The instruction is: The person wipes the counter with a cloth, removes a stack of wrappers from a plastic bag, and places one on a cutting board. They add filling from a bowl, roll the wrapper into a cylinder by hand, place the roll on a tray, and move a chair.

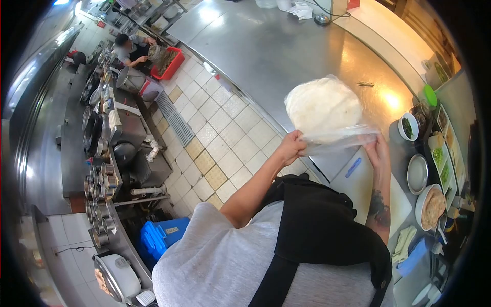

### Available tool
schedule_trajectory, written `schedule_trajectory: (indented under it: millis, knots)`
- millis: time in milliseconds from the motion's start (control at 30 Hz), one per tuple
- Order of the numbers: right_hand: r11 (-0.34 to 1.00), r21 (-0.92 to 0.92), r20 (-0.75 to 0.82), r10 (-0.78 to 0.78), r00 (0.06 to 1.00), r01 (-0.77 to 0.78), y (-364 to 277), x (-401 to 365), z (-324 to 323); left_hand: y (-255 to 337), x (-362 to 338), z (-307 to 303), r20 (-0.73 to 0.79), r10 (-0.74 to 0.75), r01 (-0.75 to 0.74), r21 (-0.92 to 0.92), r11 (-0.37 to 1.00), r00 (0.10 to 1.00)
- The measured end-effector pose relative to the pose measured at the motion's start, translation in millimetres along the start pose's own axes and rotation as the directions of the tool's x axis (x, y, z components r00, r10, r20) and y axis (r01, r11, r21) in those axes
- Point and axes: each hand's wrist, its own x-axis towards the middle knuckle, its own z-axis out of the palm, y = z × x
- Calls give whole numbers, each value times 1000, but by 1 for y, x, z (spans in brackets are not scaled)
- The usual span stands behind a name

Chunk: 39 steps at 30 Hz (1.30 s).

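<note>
Both the left hand (290,147) and right hand (379,149) are clamped apart on the seemingly unsealed plastic bag (338,141), already loaded with flatbreads (322,105), above the bench (266,46).

A red crate (168,64) sits far up the tiled floor (220,128), a blue crate (158,238) nearer.

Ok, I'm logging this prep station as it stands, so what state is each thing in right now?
plastic bag: lifted, its edge stretched between both hands, stack of flatbreads inside.
left hand: closed on the plastic bag's edge.
right hand: closed on the plastic bag's edge.
small bowl: filled with chopped greens.
metal bowl: empty.
large bowl: holds a browned flatbread.
</note>
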Motion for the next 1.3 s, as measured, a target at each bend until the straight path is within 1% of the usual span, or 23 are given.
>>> schedule_trajectory:
  millis: [100, 133, 200, 267, 300, 367, 500, 533, 567, 600, 633, 667, 700, 733, 833, 900, 967, 1000, 1067, 1100, 1167, 1267, 1300]
  knots:
    - [997, 64, 236, 26, 971, -42, 10, 21, -1, -10, -7, -1, -285, -33, 77, 145, 986, 958]
    - [997, 63, 236, 27, 971, -43, 10, 30, -1, -15, -10, 3, -429, 62, 80, 305, 949, 901]
    - [991, -102, 542, 131, 830, -89, 6, 44, 5, -28, -15, -3, -546, 173, 113, 451, 885, 820]
    - [968, -250, 418, 116, 901, -9, -2, 39, 23, -46, -14, -28, -324, -154, 87, -214, 973, 933]
    - [915, -400, 290, 74, 954, 51, -5, 31, 36, -41, -14, -25, -320, -160, 94, -213, 973, 934]
    - [964, -267, 157, 59, 986, -15, -3, 13, 55, -29, -8, -14, -316, -331, -33, -765, 643, 889]
    - [988, 108, -107, 124, 987, -112, 7, -20, 88, 14, -20, 34, -448, -261, -100, -637, 764, 855]
    - [988, 111, -111, 122, 986, -109, 14, -7, 64, 9, -15, 26, -343, -202, -149, -767, 625, 918]
    - [941, 268, 266, 134, 955, -207, 27, 17, 23, 6, -9, 17, -245, -118, -166, -872, 460, 962]
    - [863, 367, 602, 63, 796, -346, 34, 29, 0, 6, -2, 5, -240, -122, -159, -873, 462, 963]
    - [864, 369, 598, 61, 799, -342, 30, 25, 3, 7, 6, -9, 29, 134, -40, -874, 485, 991]
    - [896, 317, 508, 115, 854, -310, 23, 17, 12, 10, 14, -17, 297, 368, 63, -844, 532, 881]
    - [923, 258, 411, 161, 897, -284, 18, 13, 17, 16, 24, -19, 298, 367, 65, -845, 530, 881]
    - [924, 257, 411, 160, 898, -283, 18, 19, 12, 24, 34, -22, 380, 325, 68, -734, 676, 866]
    - [935, 136, 520, 214, 827, -327, 20, 28, -1, 26, 40, -32, 463, 230, 20, -475, 880, 856]
    - [991, -119, 73, 75, 994, -66, 20, 15, 10, 36, 29, -25, 468, 193, -26, -340, 940, 862]
    - [978, -207, 211, 69, 975, -24, 12, 22, -6, 48, 0, -10, 112, 65, -46, -164, 985, 992]
    - [958, -286, 341, 75, 937, 27, 12, 24, -14, 45, -1, -21, 113, 58, -39, -163, 986, 992]
    - [929, -368, 335, 116, 935, 16, 14, 38, -29, 22, 3, -54, 64, 104, -111, 120, 987, 992]
    - [893, -450, 329, 157, 931, 9, 11, 45, -40, 9, 5, -66, 86, 74, -84, 117, 990, 994]
    - [659, -749, 238, 175, 955, 66, 8, 56, -30, -15, 15, -75, -113, 203, -199, 50, 979, 973]
    - [386, -915, 111, -46, 993, 120, 17, 73, -23, -15, 6, -51, -240, 315, -260, 235, 937, 918]
    - [185, -957, 184, -210, 960, 224, 20, 72, -22, -13, 3, -41, -291, 353, -282, 257, 924, 889]
